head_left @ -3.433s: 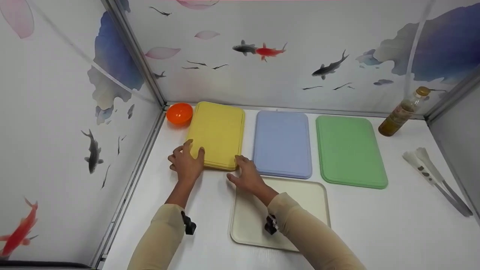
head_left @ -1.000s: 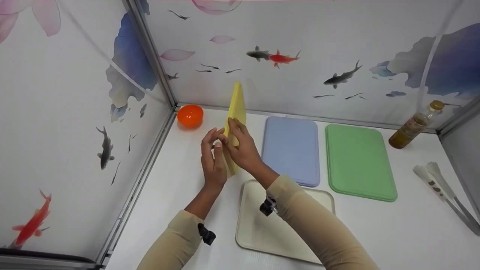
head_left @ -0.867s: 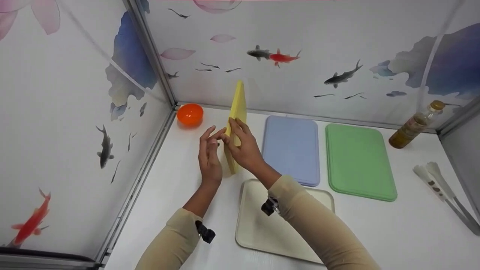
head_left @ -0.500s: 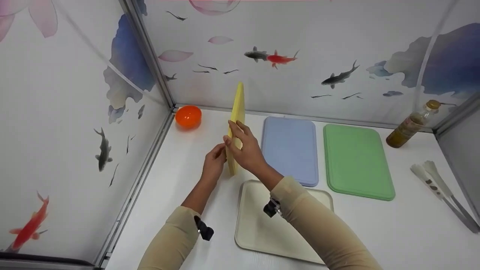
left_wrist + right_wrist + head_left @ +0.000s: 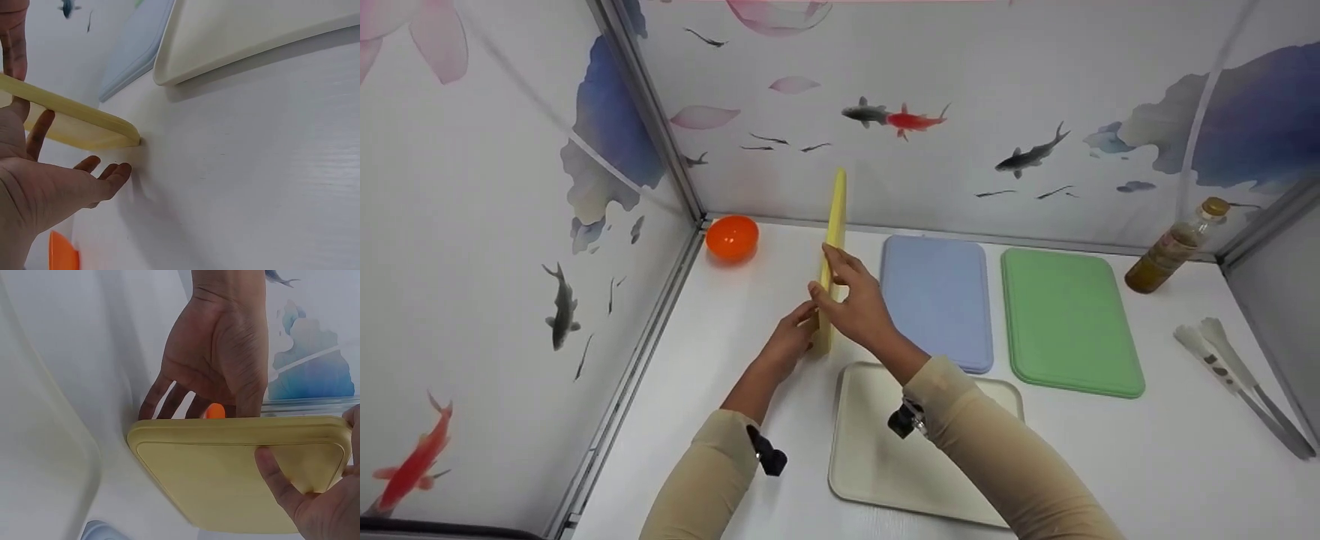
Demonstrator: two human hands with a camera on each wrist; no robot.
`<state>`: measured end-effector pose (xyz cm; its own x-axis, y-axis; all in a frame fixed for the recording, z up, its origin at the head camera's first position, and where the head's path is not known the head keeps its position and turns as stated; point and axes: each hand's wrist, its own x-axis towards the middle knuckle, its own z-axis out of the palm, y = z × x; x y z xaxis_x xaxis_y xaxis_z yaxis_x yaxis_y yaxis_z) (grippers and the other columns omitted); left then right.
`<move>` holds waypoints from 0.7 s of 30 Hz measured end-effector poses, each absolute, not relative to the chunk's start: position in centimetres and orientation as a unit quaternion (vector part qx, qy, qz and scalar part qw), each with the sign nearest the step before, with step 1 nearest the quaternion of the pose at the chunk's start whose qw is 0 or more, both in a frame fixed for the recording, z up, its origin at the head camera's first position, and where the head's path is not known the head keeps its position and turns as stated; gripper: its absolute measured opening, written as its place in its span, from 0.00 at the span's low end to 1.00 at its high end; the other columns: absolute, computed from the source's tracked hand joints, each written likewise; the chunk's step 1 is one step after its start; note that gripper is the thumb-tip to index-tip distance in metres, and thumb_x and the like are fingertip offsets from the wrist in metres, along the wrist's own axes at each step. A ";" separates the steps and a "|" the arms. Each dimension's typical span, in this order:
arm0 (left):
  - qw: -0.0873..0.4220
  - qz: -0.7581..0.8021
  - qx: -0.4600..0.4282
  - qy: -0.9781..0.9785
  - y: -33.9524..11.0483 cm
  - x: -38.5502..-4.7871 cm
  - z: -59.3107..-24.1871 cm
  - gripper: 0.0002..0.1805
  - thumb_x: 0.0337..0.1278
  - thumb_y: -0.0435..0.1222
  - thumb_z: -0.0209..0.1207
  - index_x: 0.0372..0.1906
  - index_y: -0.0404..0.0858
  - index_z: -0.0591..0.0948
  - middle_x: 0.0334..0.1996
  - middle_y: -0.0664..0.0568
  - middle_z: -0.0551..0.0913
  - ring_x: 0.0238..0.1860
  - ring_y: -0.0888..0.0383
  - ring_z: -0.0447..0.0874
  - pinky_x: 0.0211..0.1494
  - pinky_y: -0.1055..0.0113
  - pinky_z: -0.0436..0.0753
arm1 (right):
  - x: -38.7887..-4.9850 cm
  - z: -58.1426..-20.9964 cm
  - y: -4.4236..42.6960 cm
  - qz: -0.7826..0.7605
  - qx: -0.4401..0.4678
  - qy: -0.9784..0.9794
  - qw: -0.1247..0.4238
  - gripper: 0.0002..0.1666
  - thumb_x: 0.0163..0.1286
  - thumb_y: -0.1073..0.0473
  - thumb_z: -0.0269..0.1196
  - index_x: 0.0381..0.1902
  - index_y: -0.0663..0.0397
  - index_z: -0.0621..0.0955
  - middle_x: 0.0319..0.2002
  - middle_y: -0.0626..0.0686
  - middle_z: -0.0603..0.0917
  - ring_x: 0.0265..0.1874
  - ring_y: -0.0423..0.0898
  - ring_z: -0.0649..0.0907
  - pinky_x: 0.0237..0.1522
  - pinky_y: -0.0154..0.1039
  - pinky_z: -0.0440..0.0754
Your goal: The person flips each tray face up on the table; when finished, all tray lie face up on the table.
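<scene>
The yellow board (image 5: 837, 217) stands on edge, seen almost edge-on in the head view; in the right wrist view its broad face (image 5: 225, 484) shows. My right hand (image 5: 859, 300) grips its near upper part, fingers by the right face and thumb at the near edge. Against the left side, lower down, my left hand (image 5: 791, 341) touches the board with loosely bent fingers. In the left wrist view some fingertips of the left hand (image 5: 50, 185) stand apart from the board (image 5: 84, 115). The board partly hides the left fingers in the right wrist view.
An orange bowl (image 5: 732, 238) sits in the back left corner. Right of the hands lie a blue board (image 5: 936, 300) and a green board (image 5: 1071, 322). A cream tray (image 5: 900, 465) is under the right forearm. A bottle (image 5: 1166, 255) and tongs (image 5: 1245, 382) are far right.
The yellow board has gone from lying flat to standing on edge, held by my right hand. More recently my left hand has moved lower along its left side.
</scene>
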<state>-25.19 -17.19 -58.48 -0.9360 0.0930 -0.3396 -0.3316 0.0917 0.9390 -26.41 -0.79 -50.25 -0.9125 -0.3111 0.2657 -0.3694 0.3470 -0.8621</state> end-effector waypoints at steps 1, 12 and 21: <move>0.160 0.667 -0.085 0.722 -17.2 -25.1 -58.5 0.29 0.87 0.45 0.55 0.84 0.46 0.71 0.88 0.39 0.62 0.86 0.38 0.63 0.84 0.36 0.68 | -26.4 -50.3 -0.8 0.532 0.208 -0.821 0.028 0.41 0.82 0.54 0.67 0.87 0.49 0.67 0.83 0.65 0.70 0.69 0.65 0.84 0.63 0.59 0.88; 0.172 0.687 -0.075 0.702 -17.0 -25.1 -57.8 0.26 0.86 0.50 0.58 0.81 0.58 0.74 0.76 0.42 0.78 0.73 0.38 0.78 0.69 0.45 0.79 | -26.2 -49.9 0.0 0.569 0.176 -0.802 0.040 0.40 0.82 0.60 0.63 0.88 0.51 0.66 0.80 0.64 0.73 0.63 0.63 0.88 0.45 0.49 0.94; 0.166 0.695 -0.092 0.694 -17.5 -25.6 -57.8 0.27 0.82 0.50 0.63 0.79 0.59 0.76 0.70 0.42 0.82 0.68 0.48 0.76 0.62 0.52 0.76 | -26.1 -49.9 0.3 0.582 0.199 -0.788 0.036 0.42 0.81 0.61 0.60 0.89 0.51 0.63 0.81 0.67 0.69 0.65 0.68 0.85 0.46 0.53 0.94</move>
